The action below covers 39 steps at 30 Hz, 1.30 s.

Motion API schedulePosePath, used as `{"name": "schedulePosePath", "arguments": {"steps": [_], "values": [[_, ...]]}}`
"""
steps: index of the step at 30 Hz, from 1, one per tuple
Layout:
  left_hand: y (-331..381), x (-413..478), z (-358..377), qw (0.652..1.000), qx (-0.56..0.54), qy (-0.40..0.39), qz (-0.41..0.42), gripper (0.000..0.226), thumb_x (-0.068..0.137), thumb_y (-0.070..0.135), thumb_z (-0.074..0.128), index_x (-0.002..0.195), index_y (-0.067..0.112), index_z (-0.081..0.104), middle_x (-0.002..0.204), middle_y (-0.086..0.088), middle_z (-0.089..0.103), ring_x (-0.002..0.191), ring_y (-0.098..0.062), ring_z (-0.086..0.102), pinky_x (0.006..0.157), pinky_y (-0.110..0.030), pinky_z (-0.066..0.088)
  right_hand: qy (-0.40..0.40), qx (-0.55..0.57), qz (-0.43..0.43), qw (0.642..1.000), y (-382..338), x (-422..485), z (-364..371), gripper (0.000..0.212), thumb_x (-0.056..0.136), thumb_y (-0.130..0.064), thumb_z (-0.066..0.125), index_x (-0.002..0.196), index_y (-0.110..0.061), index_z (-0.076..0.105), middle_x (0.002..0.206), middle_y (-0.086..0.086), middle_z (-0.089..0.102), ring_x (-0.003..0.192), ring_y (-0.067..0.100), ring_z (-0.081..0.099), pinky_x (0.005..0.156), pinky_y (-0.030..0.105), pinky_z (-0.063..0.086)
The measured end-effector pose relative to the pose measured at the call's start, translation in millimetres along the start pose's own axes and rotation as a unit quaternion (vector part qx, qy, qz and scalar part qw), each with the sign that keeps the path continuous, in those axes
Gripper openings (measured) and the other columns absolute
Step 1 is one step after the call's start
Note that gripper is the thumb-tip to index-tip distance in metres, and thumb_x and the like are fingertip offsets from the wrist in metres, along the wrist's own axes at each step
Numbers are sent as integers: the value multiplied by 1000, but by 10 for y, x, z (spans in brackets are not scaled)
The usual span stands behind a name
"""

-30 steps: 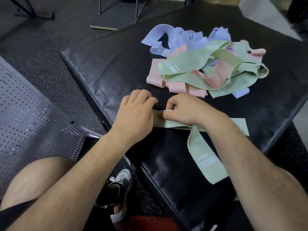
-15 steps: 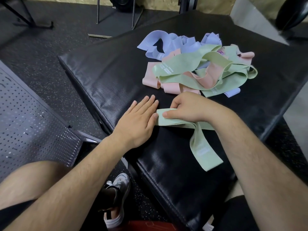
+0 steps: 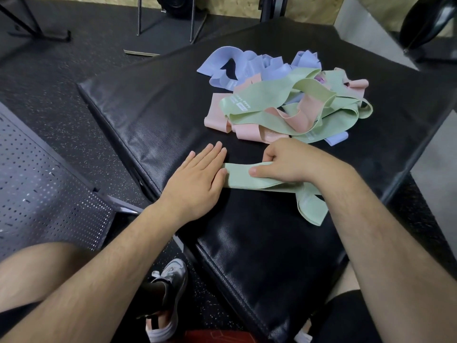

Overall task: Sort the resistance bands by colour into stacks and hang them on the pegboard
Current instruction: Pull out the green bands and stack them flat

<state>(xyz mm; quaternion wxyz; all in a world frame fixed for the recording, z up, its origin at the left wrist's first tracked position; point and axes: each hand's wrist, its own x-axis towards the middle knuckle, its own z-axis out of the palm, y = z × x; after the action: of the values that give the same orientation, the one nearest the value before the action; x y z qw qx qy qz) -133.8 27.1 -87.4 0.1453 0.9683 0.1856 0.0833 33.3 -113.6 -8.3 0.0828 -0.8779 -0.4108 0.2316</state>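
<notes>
– Lettering anywhere on the bands?
– White print (image 3: pixel 238 103) sits on a green loop near the top of the pile of bands (image 3: pixel 306 95), in small blocks with a row of marks above. It is too small to read. A fainter patch shows on the tail of the green band (image 3: pixel 249 179) by the hands, possibly a similar label, and it is just as illegible.
– Where does that green band lie?
– Flat on the black mat (image 3: pixel 153 115), nearer the person than the pile and apart from it. It runs left to right between the two hands. Its tail twists away under the right forearm and ends on the mat toward the person.
– What is the right hand doing?
– The right hand (image 3: pixel 291 162) grips the band. Its thumb is pressed on top and the other fingers are curled over the far edge.
– And the left?
– The left hand (image 3: pixel 197 179) lies flat on the mat, fingers straight and close together, pointing away from the person. Its thumb tip touches the band's left end. The rest of the hand is beside the band, not on it.
– The pile?
– Lilac, pink and green loops are tangled together on the far part of the mat. The lilac lies furthest back and the green mostly on top.
– The pegboard?
– The pegboard (image 3: pixel 37 184), a perforated metal panel, is low at the left, beside the mat.
</notes>
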Motion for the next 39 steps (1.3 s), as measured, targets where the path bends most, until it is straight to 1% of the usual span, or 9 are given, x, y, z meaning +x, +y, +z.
{"name": "schedulePosePath", "arguments": {"steps": [5, 9, 11, 15, 22, 26, 31, 33, 39], "values": [[17, 8, -30, 1000, 6, 5, 1, 64, 98, 46, 19, 157, 23, 27, 164, 11, 18, 151, -5, 11, 124, -29, 5, 7, -7, 10, 1000, 21, 39, 98, 36, 84, -59, 69, 76, -25, 60, 81, -8, 58, 77, 12, 53, 60, 30, 38], [107, 28, -127, 992, 90, 91, 21, 61, 90, 37, 37, 143, 10, 51, 151, -4, 48, 145, -20, 37, 123, -41, 17, 5, -18, 9, 1000, 23, 33, 100, 36, 86, -59, 67, 75, -28, 54, 81, -10, 55, 78, 12, 52, 60, 30, 37], [217, 46, -116, 987, 105, 107, 60, 57, 87, 29, 39, 136, 5, 57, 146, -8, 53, 143, -25, 40, 122, -44, 20, 9, -19, 6, 1000, 15, 31, 106, 35, 87, -57, 66, 75, -26, 54, 80, -10, 56, 79, 13, 53, 61, 31, 38], [439, 30, 108, 997, 20, 36, 72, 63, 99, 42, 22, 150, 11, 43, 158, -3, 37, 149, -18, 26, 124, -39, 18, 19, -19, -10, 1000, -16, 6, 92, 32, 88, -48, 66, 83, -17, 65, 82, -3, 65, 79, 17, 59, 64, 31, 42], [419, 22, 169, 998, 16, 23, 54, 68, 98, 51, 11, 156, 19, 30, 163, 5, 22, 152, -10, 14, 123, -29, 3, -5, -20, 0, 1000, 97, -96, -63, 38, 89, -48, 65, 86, -11, 71, 79, 1, 65, 75, 17, 59, 65, 30, 44], [433, 17, 157, 999, 11, 16, 46, 72, 97, 56, 9, 157, 22, 27, 164, 8, 19, 152, -7, 10, 123, -26, -2, 1, -11, -1, 1000, 168, -115, -90, 40, 93, -54, 60, 73, -19, 66, 73, -6, 62, 69, 13, 56, 60, 30, 39], [429, 21, 154, 999, 4, 13, 45, 72, 96, 57, 9, 158, 24, 24, 164, 10, 16, 152, -5, 7, 121, -23, -6, 15, 4, -23, 1000, 254, -149, -89, 28, 87, -52, 69, 82, -25, 69, 86, -8, 67, 84, 12, 62, 71, 31, 48], [426, 20, 152, 999, 4, 12, 44, 71, 96, 57, 10, 158, 25, 23, 164, 11, 15, 152, -4, 6, 121, -23, -7, 14, 22, -23, 999, 271, -156, -107, 26, 83, -54, 73, 81, -28, 68, 85, -11, 65, 83, 8, 62, 69, 30, 47], [427, 24, 136, 999, 9, 6, 41, 69, 97, 56, 12, 158, 25, 20, 165, 12, 13, 152, -4, 5, 121, -23, -6, -5, 17, -12, 1000, 356, -183, -169, 35, 85, -57, 70, 82, -22, 69, 73, -9, 62, 72, 12, 59, 64, 30, 44]]}}
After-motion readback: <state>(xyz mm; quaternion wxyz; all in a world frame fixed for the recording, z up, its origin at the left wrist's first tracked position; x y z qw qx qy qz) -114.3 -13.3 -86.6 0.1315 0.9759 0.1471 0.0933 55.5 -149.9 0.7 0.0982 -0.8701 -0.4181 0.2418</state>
